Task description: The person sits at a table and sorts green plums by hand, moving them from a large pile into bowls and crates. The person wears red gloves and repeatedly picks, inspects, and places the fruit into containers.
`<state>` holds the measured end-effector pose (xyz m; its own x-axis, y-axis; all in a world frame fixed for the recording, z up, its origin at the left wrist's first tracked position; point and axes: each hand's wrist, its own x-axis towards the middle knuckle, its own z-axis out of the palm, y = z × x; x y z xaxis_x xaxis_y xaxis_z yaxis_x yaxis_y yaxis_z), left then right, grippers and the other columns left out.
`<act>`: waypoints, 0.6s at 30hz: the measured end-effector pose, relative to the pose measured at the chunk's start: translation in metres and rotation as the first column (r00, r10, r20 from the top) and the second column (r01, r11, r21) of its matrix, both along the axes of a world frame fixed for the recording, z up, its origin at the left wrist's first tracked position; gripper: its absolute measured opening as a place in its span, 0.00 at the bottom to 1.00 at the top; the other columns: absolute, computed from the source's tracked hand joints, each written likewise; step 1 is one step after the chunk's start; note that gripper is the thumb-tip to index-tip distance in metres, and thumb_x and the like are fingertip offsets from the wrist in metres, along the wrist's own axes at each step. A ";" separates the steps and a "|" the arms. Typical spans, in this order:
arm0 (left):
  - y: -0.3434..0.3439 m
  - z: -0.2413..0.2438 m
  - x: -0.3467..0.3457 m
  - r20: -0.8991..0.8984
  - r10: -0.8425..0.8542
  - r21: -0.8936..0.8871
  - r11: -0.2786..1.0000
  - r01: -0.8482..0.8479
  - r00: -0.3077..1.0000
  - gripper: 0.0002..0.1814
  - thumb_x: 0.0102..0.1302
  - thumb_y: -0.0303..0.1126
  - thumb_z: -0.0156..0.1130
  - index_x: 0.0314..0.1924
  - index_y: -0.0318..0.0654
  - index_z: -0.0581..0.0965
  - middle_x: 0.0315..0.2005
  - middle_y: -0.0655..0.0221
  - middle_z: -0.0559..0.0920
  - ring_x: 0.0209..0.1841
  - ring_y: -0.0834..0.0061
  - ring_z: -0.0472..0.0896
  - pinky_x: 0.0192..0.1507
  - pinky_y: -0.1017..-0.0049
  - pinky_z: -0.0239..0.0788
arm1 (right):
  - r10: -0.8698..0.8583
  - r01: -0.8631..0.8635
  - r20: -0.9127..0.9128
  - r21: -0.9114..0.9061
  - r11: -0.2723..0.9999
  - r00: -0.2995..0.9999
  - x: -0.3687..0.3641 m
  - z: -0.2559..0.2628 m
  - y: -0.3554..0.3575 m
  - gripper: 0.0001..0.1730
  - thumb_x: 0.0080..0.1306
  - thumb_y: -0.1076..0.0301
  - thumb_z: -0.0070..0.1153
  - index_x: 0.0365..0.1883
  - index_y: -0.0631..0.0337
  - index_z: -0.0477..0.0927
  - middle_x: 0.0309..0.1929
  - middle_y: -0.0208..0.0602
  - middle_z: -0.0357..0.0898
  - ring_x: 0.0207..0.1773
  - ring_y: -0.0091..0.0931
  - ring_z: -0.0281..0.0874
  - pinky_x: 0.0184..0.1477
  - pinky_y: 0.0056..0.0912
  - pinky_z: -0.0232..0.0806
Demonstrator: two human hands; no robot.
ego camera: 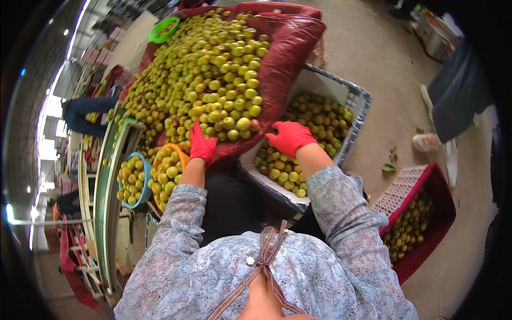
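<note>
A large heap of yellow-green round fruit (216,76) lies on a dark red plastic sheet (286,48). My left hand (202,145), in a red glove, rests at the near edge of the heap, touching the fruit; whether its fingers hold one is hidden. My right hand (291,138), also red-gloved, is over the near left side of a white-lined crate (362,96) with darker fruit (320,116) inside; its curled fingers point left, and what they may hold cannot be seen. An orange basin of fruit (185,157) stands left of my left wrist, beside a blue basin of fruit (146,180).
A green basin (176,21) sits at the heap's far left. Along the left runs a conveyor with a green belt (112,168). A red-lined crate (434,248) with fruit stands on the floor at right. One person's legs (456,96) are at right, another's (82,116) at left.
</note>
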<state>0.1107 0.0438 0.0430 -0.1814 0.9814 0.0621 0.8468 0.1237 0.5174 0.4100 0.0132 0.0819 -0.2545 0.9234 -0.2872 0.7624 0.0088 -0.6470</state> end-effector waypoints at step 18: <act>-0.001 -0.016 0.038 0.344 -0.247 -0.035 0.961 0.275 0.906 0.52 0.46 0.30 0.68 0.70 0.52 0.50 0.60 0.51 0.61 0.61 0.50 0.63 0.63 0.66 0.57 | -0.059 0.111 -0.407 0.106 0.988 0.911 -0.055 -0.056 0.026 0.54 0.50 0.65 0.65 0.70 0.51 0.46 0.68 0.43 0.52 0.65 0.40 0.62 0.61 0.35 0.61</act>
<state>0.1482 0.0432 0.0269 0.0859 0.9956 -0.0380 0.6343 -0.0253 0.7727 0.3549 0.0393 0.0258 -0.2429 0.9682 -0.0594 0.4393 0.0553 -0.8966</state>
